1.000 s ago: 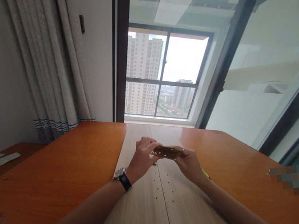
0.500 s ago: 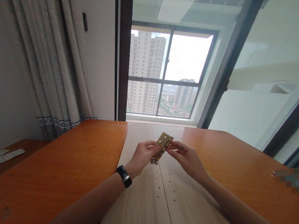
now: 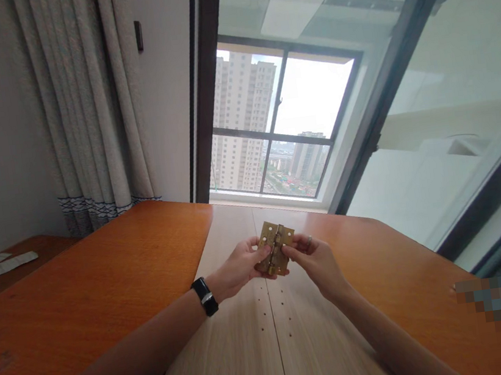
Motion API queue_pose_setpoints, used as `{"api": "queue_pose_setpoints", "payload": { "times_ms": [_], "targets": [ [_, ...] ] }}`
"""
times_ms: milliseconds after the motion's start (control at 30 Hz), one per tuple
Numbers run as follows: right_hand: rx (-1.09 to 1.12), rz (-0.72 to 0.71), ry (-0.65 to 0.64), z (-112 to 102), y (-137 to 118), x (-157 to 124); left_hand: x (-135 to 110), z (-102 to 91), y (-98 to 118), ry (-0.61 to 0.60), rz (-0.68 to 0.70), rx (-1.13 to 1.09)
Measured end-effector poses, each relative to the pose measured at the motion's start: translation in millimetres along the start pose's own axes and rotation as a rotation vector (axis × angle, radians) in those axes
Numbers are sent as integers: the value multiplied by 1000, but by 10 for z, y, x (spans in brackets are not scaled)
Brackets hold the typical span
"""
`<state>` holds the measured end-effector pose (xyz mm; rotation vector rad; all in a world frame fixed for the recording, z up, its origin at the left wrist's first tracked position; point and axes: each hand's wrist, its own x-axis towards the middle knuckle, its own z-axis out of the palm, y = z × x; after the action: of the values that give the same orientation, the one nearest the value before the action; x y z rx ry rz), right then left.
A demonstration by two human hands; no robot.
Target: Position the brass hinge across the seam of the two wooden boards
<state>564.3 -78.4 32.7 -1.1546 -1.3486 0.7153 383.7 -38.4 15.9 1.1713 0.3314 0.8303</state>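
A brass-coloured hinge is held up over the pale boards, its two leaves spread with the pin knuckle between them. My left hand grips the left leaf, thumb on top and fingers beneath. On the other leaf, my right hand pinches the edge between thumb and fingers. Below the hinge lie two light wood boards, side by side with a thin seam. Several small dark holes dot both boards near that seam. The small screws seen earlier by my left hand are hidden now.
An orange-brown wooden table carries the boards. A white strip rests on a lower surface at the far left. Behind stand a grey curtain and a dark-framed window. A pixelated patch covers the lower right corner.
The hinge has gone from folded to spread, its right leaf swung out to the right. My right hand now grips that leaf. The screws dangling beneath it have dropped from sight.
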Motion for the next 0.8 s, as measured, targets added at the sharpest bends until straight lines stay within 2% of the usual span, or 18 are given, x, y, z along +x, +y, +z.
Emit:
{"api": "queue_pose_setpoints", "payload": {
  "times_ms": [100, 267, 367, 500, 600, 700, 800],
  "targets": [
    [-39, -16, 50, 1, -9, -4, 29, -22, -25, 159, 64, 61],
    [-23, 55, 72, 22, -6, -17, 57, -49, -25, 244, 125, 138],
    [7, 61, 76, 22, -22, -22, 54, -44, -11, 228, 86, 84],
    [113, 85, 16, -3, -56, -10, 46, -33, 35, 169, 53, 32],
    [229, 209, -115, -37, -69, 8, 40, -42, 87, 116, 24, 82],
    [290, 372, -349, -66, -67, 8, 28, -79, 129, 65, -25, 164],
    [263, 468, -555, -85, -64, -24, 4, -121, 136, 38, -71, 245]
  ]
}}
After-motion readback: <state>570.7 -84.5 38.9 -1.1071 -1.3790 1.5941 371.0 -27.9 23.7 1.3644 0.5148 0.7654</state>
